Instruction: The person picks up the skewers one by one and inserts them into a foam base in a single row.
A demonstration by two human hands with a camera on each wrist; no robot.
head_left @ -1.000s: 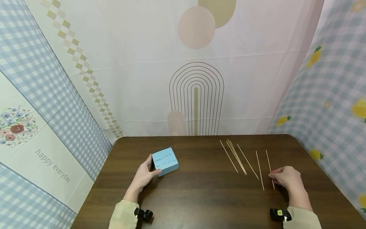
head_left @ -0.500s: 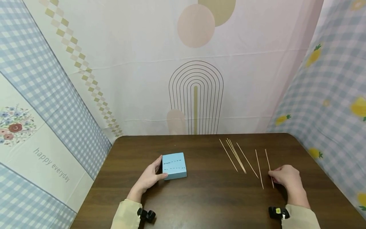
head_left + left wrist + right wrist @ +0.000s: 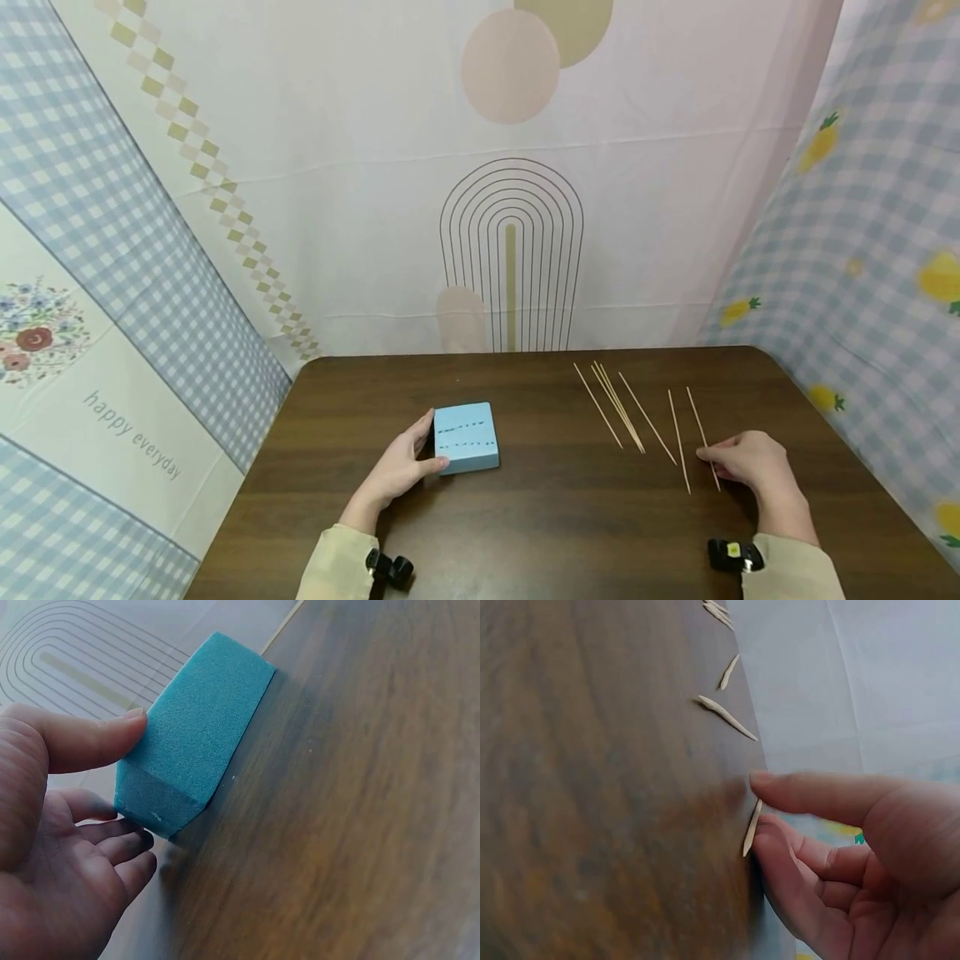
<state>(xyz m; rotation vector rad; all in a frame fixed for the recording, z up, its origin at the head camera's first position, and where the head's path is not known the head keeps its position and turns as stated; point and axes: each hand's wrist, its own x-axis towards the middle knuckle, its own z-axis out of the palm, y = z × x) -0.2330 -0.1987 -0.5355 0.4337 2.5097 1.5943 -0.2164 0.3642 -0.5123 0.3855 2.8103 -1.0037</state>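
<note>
My left hand (image 3: 401, 467) holds a light-blue foam block (image 3: 467, 432) by its left side, thumb at the near left corner. Two rows of small dark marks or holes run across the block's top. In the left wrist view the block (image 3: 199, 720) rests on the wood, thumb on one face and fingertips at its end. Over on the right, my right hand (image 3: 753, 462) pinches a thin wooden skewer (image 3: 697, 417) between thumb and forefinger. The right wrist view shows this skewer's pointed end (image 3: 751, 832) between the fingers. Just left of it lies another skewer (image 3: 678, 442).
Several more skewers lie on the brown table (image 3: 525, 517): a close bunch (image 3: 618, 407), with a single skewer (image 3: 597, 406) to its left and a slanted skewer (image 3: 648, 418) to its right. A patterned cloth (image 3: 375, 250) hangs behind the table.
My left hand has slid the foam block to the right and turned it squarer to me. The skewer in my right hand has tilted slightly, its far end leftward.
</note>
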